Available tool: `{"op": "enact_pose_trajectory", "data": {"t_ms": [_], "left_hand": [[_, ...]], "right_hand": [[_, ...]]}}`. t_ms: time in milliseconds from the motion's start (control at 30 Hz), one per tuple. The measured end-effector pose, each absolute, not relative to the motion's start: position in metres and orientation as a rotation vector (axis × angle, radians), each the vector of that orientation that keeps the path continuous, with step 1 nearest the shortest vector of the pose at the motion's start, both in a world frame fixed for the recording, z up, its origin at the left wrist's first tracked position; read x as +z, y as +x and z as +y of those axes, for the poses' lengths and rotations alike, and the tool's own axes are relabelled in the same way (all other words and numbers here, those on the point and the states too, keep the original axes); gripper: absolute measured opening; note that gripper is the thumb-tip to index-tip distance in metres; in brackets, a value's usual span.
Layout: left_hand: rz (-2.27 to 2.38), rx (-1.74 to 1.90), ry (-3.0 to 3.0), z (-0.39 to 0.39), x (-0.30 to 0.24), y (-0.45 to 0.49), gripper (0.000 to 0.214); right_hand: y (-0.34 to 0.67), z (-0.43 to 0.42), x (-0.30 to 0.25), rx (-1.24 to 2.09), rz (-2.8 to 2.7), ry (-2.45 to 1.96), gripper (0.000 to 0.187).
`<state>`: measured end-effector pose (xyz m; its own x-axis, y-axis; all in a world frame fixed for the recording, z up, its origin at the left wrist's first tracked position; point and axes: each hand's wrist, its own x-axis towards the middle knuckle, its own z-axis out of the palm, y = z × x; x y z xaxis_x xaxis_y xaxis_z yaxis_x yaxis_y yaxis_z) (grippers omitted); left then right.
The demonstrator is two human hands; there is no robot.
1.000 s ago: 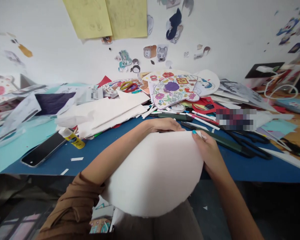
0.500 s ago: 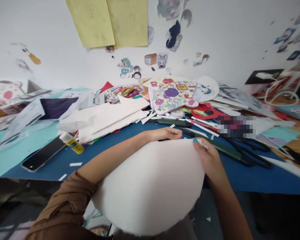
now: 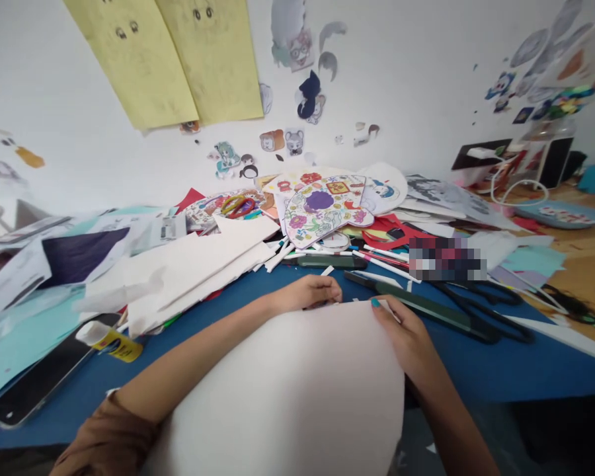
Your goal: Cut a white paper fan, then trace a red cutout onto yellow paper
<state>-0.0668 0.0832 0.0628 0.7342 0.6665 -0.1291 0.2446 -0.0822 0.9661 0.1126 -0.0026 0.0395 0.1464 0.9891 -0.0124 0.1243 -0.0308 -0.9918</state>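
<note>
A big sheet of white paper or card [image 3: 282, 390] with a rounded outline spreads over my lap, its top edge at the desk. My right hand [image 3: 401, 330] pinches that sheet at its upper right corner, thumb with a teal nail on top. Just beyond the top edge, my left hand [image 3: 311, 292] is closed with curled fingers, the forearm lying along the sheet's left side. What its fingertips hold, if anything, is hidden; a tiny white bit shows beside them. A green-handled utility knife [image 3: 426, 307] lies past my right hand, near black-handled scissors [image 3: 486, 307].
A yellow glue stick [image 3: 114, 342] and a dark phone [image 3: 39, 377] lie at the left on the blue desk mat [image 3: 476, 370]. Behind are stacked white sheets [image 3: 193, 274], coloured cut-outs [image 3: 322, 205], pens and a second green knife [image 3: 327, 261]. Stickers and yellow sheets [image 3: 218, 66] hang on the wall.
The camera view has shifted up and to the right, so more wall shows. My left hand has moved slightly off the sheet's top edge; my right hand keeps its pinch on the corner.
</note>
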Motion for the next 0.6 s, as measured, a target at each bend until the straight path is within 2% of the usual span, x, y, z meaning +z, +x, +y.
{"op": "enact_pose_trajectory", "data": {"t_ms": [367, 600], "left_hand": [[0.725, 0.272, 1.64, 0.0854, 0.0687, -0.0661, 0.031], [0.723, 0.255, 1.595, 0.0827, 0.0669, -0.0661, 0.043]], "right_hand": [[0.1113, -0.004, 0.0392, 1.059, -1.097, -1.395, 0.041], [0.1124, -0.0038, 0.0399, 1.01, -1.111, -1.444, 0.04]]}}
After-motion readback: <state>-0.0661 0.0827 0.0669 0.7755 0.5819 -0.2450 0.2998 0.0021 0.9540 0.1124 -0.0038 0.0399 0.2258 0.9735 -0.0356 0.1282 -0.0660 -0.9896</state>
